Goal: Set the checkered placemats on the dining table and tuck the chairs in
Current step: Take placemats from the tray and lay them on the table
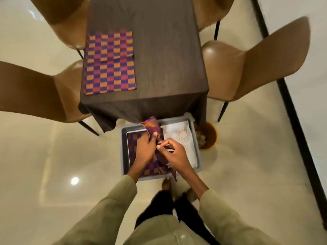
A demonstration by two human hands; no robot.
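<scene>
We stand at the short end of the dining table (pixel 159 59), both hands over a grey bin (pixel 123 152) on the pale tiled floor (pixel 53 156). Our left hand (pixel 146 147) is clenched on a bunched checkered placemat (pixel 152 128), thumb pressed on the cloth, which rises just beyond the knuckles towards the hanging edge of the brown tablecloth (pixel 141 106). Our right hand (pixel 174 152), just beside the left, pinches the same cloth between fingertips, and a strip of it trails down between the two wrists and past the bin's near rim.

Under the left hand more checkered mats (pixel 134 149) lie stacked in the bin; under and beyond the right hand lies a white embroidered cloth (pixel 184 133). Further right of the grip, an orange bucket (pixel 210 137) stands against the bin's corner, partly under the table.

Well beyond the grip, two checkered placemats (pixel 109 62) lie flat, edge to edge, along the table's left side. Four tan chairs (pixel 247 68) flank the table, the two nearest ones pulled out from it. Our feet (pixel 166 184) stand just short of the bin.
</scene>
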